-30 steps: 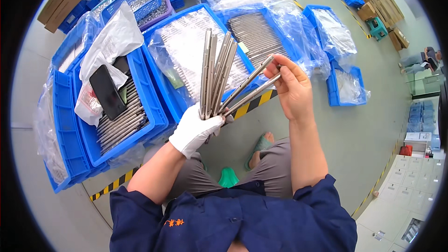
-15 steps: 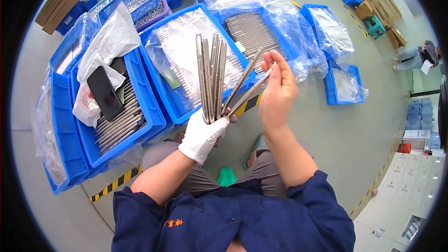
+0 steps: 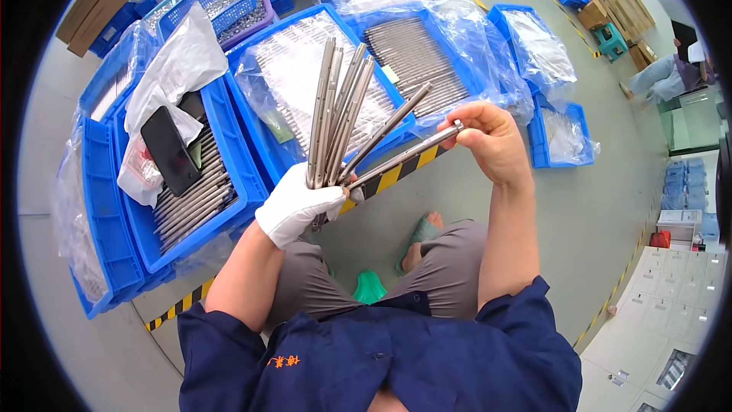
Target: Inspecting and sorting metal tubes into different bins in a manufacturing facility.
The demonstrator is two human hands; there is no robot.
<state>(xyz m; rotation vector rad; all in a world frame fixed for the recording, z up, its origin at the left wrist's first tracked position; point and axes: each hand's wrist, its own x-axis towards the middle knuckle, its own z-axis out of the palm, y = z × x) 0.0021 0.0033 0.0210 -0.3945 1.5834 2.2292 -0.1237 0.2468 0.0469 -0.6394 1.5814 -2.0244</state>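
Note:
My left hand (image 3: 303, 204), in a white glove, is closed round the lower ends of several metal rods (image 3: 335, 111). The bundle fans upward, and one rod leans out to the right. My bare right hand (image 3: 496, 141) pinches the far end of the lowest metal rod (image 3: 408, 159), whose other end lies at the gloved hand. A small fitting shows at the pinched tip. Beyond the bundle is a blue crate (image 3: 267, 149) of pale, wrapped rods. Another blue crate (image 3: 476, 91) behind my right hand holds bare rods in rows.
At left, a black phone (image 3: 169, 151) and white plastic bag (image 3: 179, 61) lie over a crate of rods. A blue basket (image 3: 213, 11) of small metal parts stands behind. Smaller crates (image 3: 541, 141) sit at right. Another person (image 3: 663, 76) is at far right, near a green stool (image 3: 610, 42).
The bundle has tilted and shifted left and slightly down with my left hand. My right hand has moved right and down, swinging the pinched rod lower. The distant person has shifted.

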